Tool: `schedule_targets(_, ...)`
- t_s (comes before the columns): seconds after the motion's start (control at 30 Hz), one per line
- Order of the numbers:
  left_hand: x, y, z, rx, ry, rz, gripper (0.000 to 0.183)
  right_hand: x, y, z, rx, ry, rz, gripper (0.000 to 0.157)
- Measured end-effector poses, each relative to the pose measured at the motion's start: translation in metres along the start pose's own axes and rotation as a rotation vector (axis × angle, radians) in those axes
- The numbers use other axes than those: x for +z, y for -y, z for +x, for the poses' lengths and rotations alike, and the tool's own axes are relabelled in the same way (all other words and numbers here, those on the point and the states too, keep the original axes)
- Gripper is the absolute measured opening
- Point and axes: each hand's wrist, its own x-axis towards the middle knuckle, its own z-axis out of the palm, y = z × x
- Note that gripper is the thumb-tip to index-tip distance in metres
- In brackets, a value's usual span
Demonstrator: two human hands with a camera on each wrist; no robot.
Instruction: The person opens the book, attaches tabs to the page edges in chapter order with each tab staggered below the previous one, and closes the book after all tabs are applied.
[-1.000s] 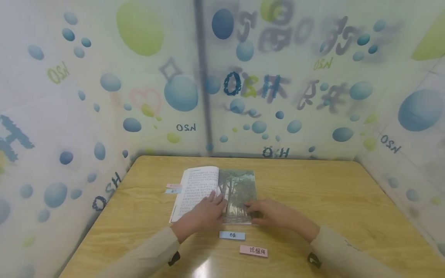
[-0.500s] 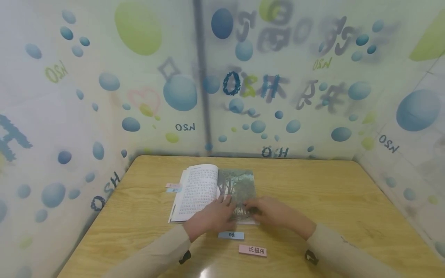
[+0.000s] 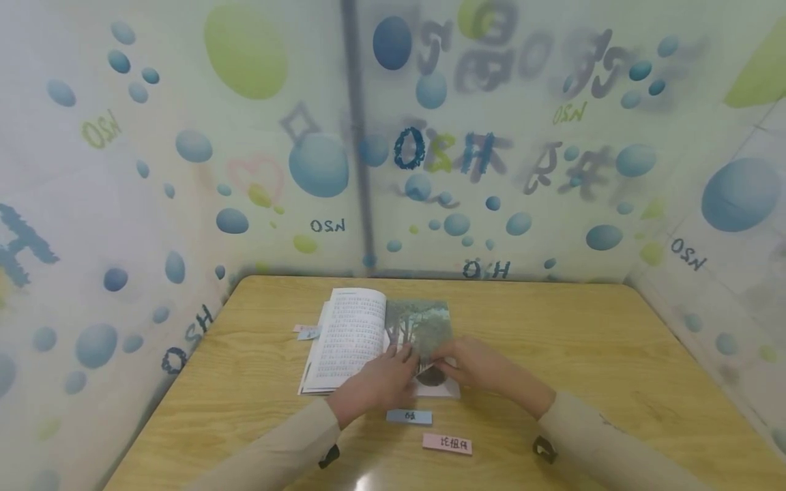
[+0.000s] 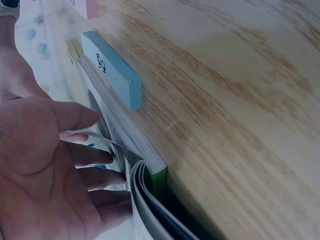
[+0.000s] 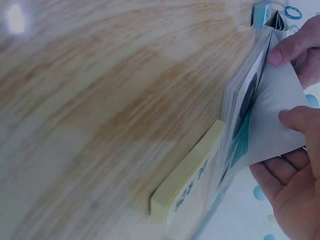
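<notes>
An open book (image 3: 353, 334) lies on the table, a page of text at left and a tree picture (image 3: 420, 320) at right. My right hand (image 3: 473, 365) pinches the lower right part of the picture page, which is lifted and bent up. In the right wrist view, the right thumb (image 5: 295, 119) lies on the pale underside of that page (image 5: 275, 100), with the fingers on its other side. My left hand (image 3: 383, 378) rests on the book near the spine, fingers extended, palm visible in the left wrist view (image 4: 45, 165). Beneath the lifted page, another page with a dark round picture shows.
Nearer than the book lie a blue sticky-note pad (image 3: 409, 417) and a pink one (image 3: 447, 444), both with handwriting. A yellow pad (image 5: 187, 175) sits beside the book in the right wrist view. Pink and blue tabs (image 3: 307, 333) stick out of the book's left edge.
The left hand has moved right, across the spine onto the picture page. The right hand has lifted that page's lower corner, uncovering the page below. The left-hand leaves have shifted slightly.
</notes>
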Motion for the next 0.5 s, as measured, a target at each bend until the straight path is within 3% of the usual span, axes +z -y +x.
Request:
schedule_targets(0.17, 0.002, 0.002, 0.001, 0.000, -0.017, 0.006, 0.057, -0.001, -0.005, -0.007, 0.071, -0.008, 0.033, 0.027)
schedule_targets(0.33, 0.001, 0.007, -0.001, -0.041, -0.035, -0.105, 0.059, -0.010, -0.015, -0.018, 0.098, -0.105, 0.076, 0.045)
schedule_targets(0.5, 0.001, 0.016, -0.001, -0.058, -0.080, -0.188, 0.059, -0.017, -0.018, -0.027, 0.126, -0.131, 0.085, 0.046)
